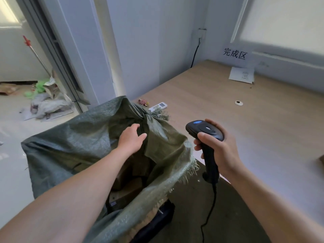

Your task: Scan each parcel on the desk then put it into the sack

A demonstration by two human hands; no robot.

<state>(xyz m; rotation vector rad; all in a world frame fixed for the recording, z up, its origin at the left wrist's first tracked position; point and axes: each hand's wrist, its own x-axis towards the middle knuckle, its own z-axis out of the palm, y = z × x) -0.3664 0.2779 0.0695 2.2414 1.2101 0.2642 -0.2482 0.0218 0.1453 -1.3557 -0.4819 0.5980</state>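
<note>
- 2 bare hands are seen from above, 1 at a sack and 1 round a scanner.
- The left hand [132, 138] is held out over the open mouth of the green woven sack [70, 146]. Its fingers are kept straight and close together, with the thumb set a little apart. Nothing is held in it. Whether the fingertips touch the far wall of the sack cannot be told.
- The right hand [217, 149] is wrapped round a black barcode scanner [205, 131]. The fingers are curled tight round the handle, and the thumb is laid across the neck below the head. The scanner is held upright over the near corner of the wooden desk [236, 123], just beside the sack. A black cord [211, 206] is hung down from the bottom of the handle.
- Brown cardboard parcels [135, 174] are piled deep inside the sack, partly hidden under the left forearm.
- The sack is set close against the left side of the desk, and its frayed rim is folded outward.
- A white remote control [158, 106] and a small red wrapper [143, 102] are laid side by side on the desk, near the top of the sack.
- Farther back on the desk, a sheet of paper [242, 75] is laid below a wall sign [235, 53] with 3 black characters.
- A heap of rubbish [47, 102] is left on the floor to the left, and a pole with a red tip [35, 53] is leaned there.
</note>
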